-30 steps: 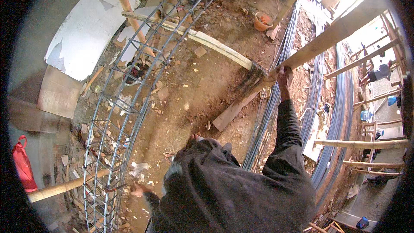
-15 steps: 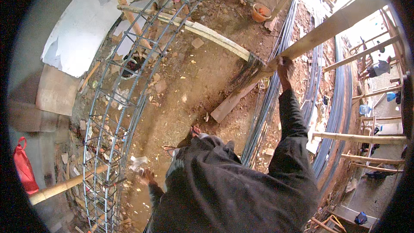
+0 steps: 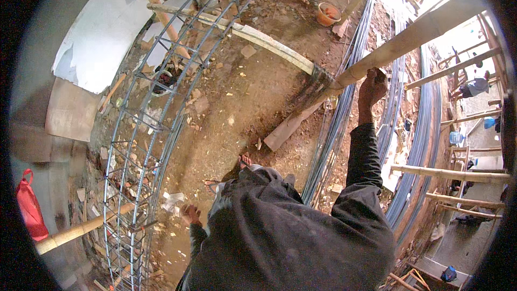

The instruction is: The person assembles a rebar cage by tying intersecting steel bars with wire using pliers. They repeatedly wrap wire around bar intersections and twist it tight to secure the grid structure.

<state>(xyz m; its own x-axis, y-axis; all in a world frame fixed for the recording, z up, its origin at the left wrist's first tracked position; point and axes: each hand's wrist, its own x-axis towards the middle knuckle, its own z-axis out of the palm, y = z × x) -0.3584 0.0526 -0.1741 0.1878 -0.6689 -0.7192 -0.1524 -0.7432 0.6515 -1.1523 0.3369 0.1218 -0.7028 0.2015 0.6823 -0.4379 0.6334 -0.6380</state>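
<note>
My right hand (image 3: 371, 87) reaches up and grips a long bamboo pole (image 3: 414, 37) that slants from the upper right down to the ground. My left hand (image 3: 189, 214) hangs low at my side, fingers curled; whether it holds anything is unclear. It is close to a long curved cage of steel reinforcement bars (image 3: 144, 129) that runs along the ground on my left. My dark sleeves and shirt fill the lower middle, with one sandalled foot (image 3: 243, 161) on the brown soil below.
Bundles of long steel bars (image 3: 344, 113) lie right of my feet. A wooden plank (image 3: 285, 129) and a pale beam (image 3: 258, 37) lie on the dirt. Orange buckets (image 3: 327, 14) stand far off. Bamboo scaffolding (image 3: 452, 175) is on the right, a red bag (image 3: 29, 210) left.
My right hand has stayed on the bamboo pole. My left hand has moved slightly right and up from beside the rebar cage as my body shifted.
</note>
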